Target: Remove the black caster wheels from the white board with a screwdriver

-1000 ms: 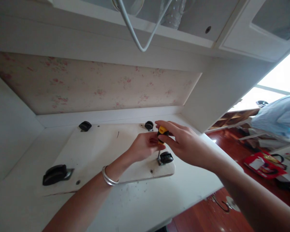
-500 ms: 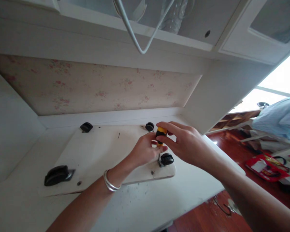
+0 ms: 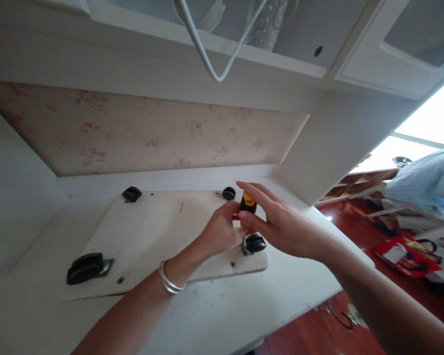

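Observation:
A screwdriver with a yellow and black handle point(image 3: 248, 203) stands roughly upright over the right end of a white board point(image 3: 163, 222). My right hand point(image 3: 281, 222) grips the handle from the right, thumb in front and fingers behind. From the left, my left hand point(image 3: 222, 229) closes around its lower part. The screwdriver's tip is hidden behind my fingers. Just below my hands a black caster wheel point(image 3: 255, 243) sits on a metal plate at the board's corner. Another caster point(image 3: 229, 193) is behind my left hand.
Two more casters, one at front left point(image 3: 86, 268) and one at back left point(image 3: 132, 194), sit on the board. The board lies on a white desktop point(image 3: 214, 305) under a cabinet point(image 3: 207, 84) with a hanging white cable point(image 3: 218, 78). A red bag point(image 3: 407, 256) is on the floor at right.
My right hand has turned slightly around the screwdriver handle, and the handle's yellow part shows at a different angle. My left hand stays in nearly the same place.

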Demonstrator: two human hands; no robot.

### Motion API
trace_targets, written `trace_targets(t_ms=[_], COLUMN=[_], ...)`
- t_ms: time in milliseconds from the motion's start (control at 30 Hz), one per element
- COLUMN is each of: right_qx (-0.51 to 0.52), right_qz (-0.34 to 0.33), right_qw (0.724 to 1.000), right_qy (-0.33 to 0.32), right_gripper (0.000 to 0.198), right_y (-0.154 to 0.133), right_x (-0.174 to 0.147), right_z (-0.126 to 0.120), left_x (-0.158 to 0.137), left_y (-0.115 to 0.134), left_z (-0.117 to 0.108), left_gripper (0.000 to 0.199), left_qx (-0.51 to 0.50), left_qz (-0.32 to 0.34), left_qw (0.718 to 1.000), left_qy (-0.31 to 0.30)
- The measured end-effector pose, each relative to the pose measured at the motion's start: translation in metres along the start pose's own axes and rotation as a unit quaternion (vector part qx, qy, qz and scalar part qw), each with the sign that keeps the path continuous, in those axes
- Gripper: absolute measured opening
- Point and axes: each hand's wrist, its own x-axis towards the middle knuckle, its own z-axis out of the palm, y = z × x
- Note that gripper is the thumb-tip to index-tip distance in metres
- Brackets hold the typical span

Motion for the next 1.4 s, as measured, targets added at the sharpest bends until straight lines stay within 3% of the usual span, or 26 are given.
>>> trace_targets(t_ms=[67,200,367,500,733,867,967,1167,1300,1400], right_qx=[0.006,-0.025,-0.046,-0.089,0.024,-0.020,-0.075,-0.005,-0.041,-0.052], right_qz=[0.003,0.057,0.068,0.116,0.019,0.028,0.035,0.003,0.043,0.058], right_qw=[1.000,0.998,0.996,0.987,0.999,0.999,0.996,1.000,0.998,0.996], right_qy=[-0.014,0.032,0.036,0.066,-0.015,0.021,0.029,-0.016,0.027,0.039], right_gripper=[0.046,0.029,0.029,0.035,0.035,0.025,0.030,0.043,0.030,0.030], right_y=[0.000,0.002,0.000,0.000,-0.003,-0.001,-0.001,-0.004,-0.003,-0.003], right_x=[-0.001,0.000,0.003,0.003,-0.003,-0.004,-0.004,-0.004,-0.002,-0.002], right_z=[-0.002,-0.004,0.000,0.003,-0.007,-0.006,-0.002,-0.006,-0.004,-0.001], left_x=[0.001,0.002,-0.001,-0.002,-0.003,-0.002,-0.004,-0.005,-0.006,-0.007], left_y=[0.002,0.004,0.000,0.000,0.001,-0.003,-0.002,0.004,0.006,0.006], left_z=[0.000,-0.003,-0.002,-0.001,0.001,0.001,0.001,-0.003,-0.005,-0.005], left_gripper=[0.024,0.011,0.019,0.015,0.021,0.028,0.024,0.019,0.014,0.015], left_qx=[-0.012,-0.017,0.062,0.012,0.067,0.098,0.072,0.067,0.066,0.085], left_qz=[-0.018,-0.015,0.005,-0.012,0.011,0.013,0.012,-0.011,-0.004,0.002], left_qw=[1.000,0.998,0.998,1.000,0.998,0.995,0.997,0.998,0.998,0.996], left_qy=[0.001,-0.065,0.005,-0.023,-0.012,0.006,-0.004,0.003,-0.017,-0.006])
